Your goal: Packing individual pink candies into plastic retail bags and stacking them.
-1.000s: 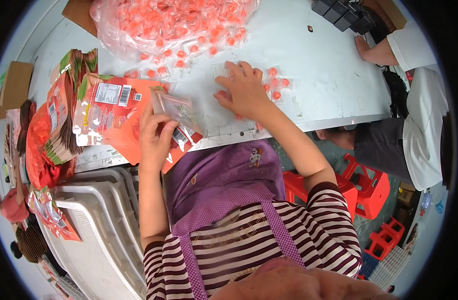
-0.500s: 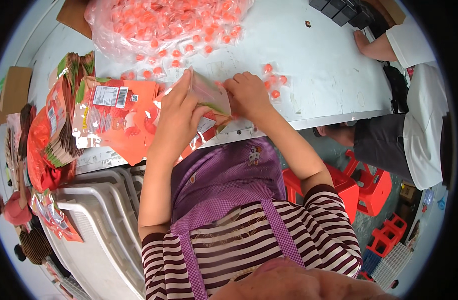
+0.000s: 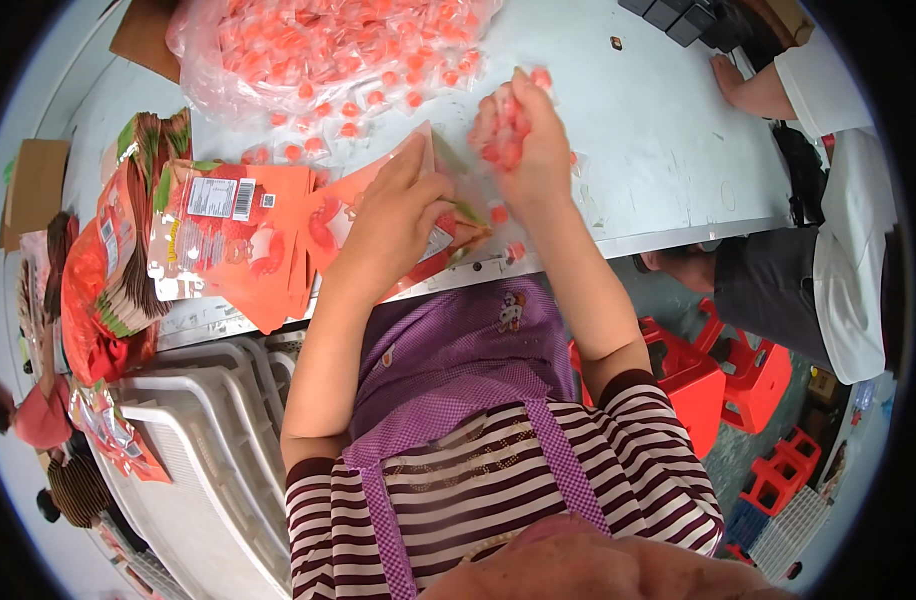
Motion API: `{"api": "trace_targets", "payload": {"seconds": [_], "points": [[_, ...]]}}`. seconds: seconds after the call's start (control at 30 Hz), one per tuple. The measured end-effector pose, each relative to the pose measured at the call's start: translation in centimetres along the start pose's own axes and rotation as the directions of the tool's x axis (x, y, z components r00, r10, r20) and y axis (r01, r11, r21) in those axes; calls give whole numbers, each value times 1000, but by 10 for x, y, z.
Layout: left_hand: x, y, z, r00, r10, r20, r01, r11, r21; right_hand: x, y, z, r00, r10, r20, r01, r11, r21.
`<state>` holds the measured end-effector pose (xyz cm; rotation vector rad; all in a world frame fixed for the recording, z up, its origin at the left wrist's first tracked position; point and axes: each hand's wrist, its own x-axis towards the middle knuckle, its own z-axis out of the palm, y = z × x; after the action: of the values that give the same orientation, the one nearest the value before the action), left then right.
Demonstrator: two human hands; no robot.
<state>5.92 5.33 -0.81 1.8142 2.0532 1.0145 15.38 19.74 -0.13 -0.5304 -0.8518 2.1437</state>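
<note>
Several wrapped red candies sit in the curled fingers of the right hand above the white table. Nearer and to its left, the left hand grips a red pouch by the table's near edge. Flat pouches lie farther left, and a clear bag of similar candies rests on the far side.

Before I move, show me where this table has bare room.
The table is barest between the right hand and the co-worker's hand, down to the front edge. Crowded: the left, with orange pouches; beyond the left hand, with heaped wrapped pieces.
</note>
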Motion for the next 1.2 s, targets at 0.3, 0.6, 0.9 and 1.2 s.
{"api": "trace_targets", "payload": {"seconds": [0.3,0.6,0.9,1.2], "points": [[1,-1,6,997,30,-65,-34,997,-63,-25,8,6,995,-102,5,95,908,-407],[5,6,0,998,50,-40,-51,999,-7,-23,19,-11,993,-115,20,116,991,-65],[3,8,2,998,14,-62,-17,998,-53,-42,20,-16,994,-93,50,106,862,-495],[-5,16,-8,991,-36,-133,12,984,-178,-50,14,-34,654,-396,645,743,173,-647]]}}
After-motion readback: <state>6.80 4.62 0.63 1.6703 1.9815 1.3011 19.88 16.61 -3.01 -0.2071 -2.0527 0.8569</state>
